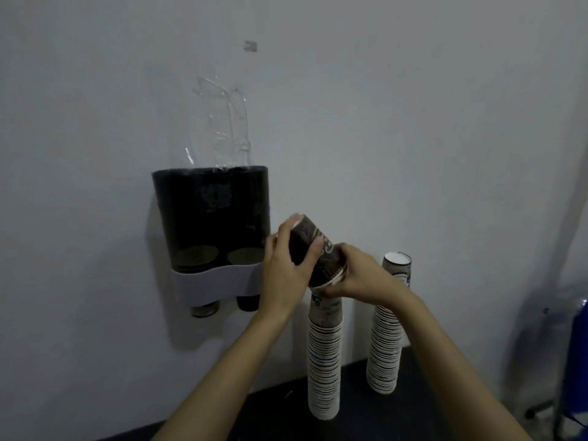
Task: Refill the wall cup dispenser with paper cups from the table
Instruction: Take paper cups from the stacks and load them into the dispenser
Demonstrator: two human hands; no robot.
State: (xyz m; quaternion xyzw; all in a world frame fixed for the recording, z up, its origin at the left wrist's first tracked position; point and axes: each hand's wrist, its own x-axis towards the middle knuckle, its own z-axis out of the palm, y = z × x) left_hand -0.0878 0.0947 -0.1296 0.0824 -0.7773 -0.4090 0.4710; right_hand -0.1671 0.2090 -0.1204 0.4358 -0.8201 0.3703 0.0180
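The left hand [286, 268] has its fingers curled round the body of a dark paper cup [318, 249], thumb across its side. The right hand [356, 275] pinches the same cup at its rim, fingers closed on the lower edge. The cup is tilted, base up toward the wall, just above the near stack of cups [324, 361] on the dark table [429, 393]. A second stack [386, 338] stands beside it. The wall dispenser [211, 233] hangs to the left, with cups showing low in both tubes.
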